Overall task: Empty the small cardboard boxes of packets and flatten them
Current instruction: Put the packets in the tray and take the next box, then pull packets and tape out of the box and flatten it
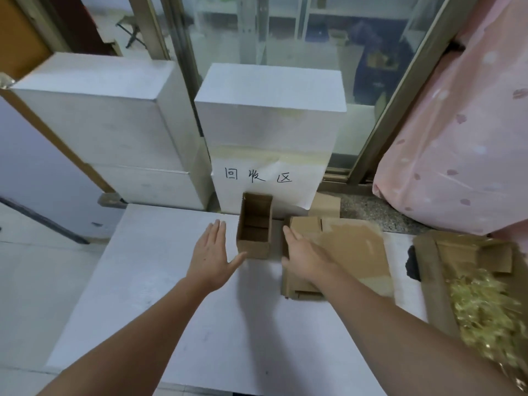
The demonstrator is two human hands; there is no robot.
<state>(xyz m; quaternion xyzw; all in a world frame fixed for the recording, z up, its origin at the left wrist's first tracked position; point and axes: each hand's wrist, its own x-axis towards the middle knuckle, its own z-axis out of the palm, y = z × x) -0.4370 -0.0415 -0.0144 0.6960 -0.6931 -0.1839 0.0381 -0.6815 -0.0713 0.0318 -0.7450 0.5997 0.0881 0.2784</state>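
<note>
A broad white foam slab (160, 281) serves as the work surface, with taller white foam blocks (108, 124) stacked beyond the fingertips against a glass sliding door (285, 32); the nearer block carries a paper sign with handwritten characters (258, 177). A pink patterned fabric cover (463, 138) hangs off to the right of the right hand. Farther right sits a large brown cardboard carton of yellow-gold shredded filler (485, 310). Under and just right of the right hand lies a pile of flattened brown cardboard sheets (351, 252). Between the two hands stands a small open-topped brown cardboard box (254, 224), unflattened and showing nothing inside, its long axis running away from the person. The left hand (213, 252) is released, fingers straight, thumb just beside the box's near corner. The right hand (303, 252) is flat, resting on the flattened pile.
</note>
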